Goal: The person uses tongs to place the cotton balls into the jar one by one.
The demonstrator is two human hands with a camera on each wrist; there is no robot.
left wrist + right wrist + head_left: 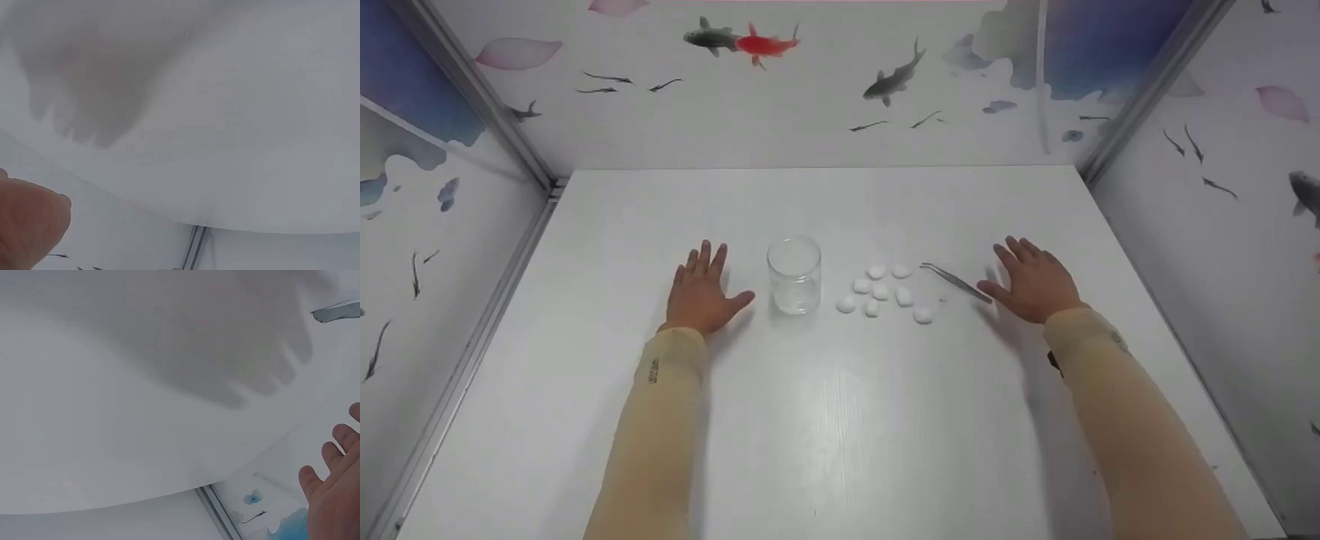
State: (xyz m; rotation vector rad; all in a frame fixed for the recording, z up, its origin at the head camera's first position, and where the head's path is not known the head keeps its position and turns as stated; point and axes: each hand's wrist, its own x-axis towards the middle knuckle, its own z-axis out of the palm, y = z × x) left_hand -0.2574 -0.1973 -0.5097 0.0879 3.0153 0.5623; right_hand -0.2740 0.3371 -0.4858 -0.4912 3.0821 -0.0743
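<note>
With fingers spread and nothing held, my left hand (701, 296) is over the table to the left of a clear glass jar (796, 292). My right hand (1035, 281), fingers straight and also holding nothing, is at the right, its thumb near the blunt end of metal tweezers (958, 283). The bent tips of the tweezers point up and left, toward several white cotton balls (880, 290) lying loosely between jar and tweezers. In the right wrist view, part of the tweezers (337, 313) shows at the upper right edge, and the right fingers (332, 455) at the lower right.
A white tabletop (825, 420) lies under everything. Panels printed with fish and petals, such as the back panel (810, 112), stand along the back and both sides, joined by metal corner posts (1155, 90). Shadows of both hands fall on the table.
</note>
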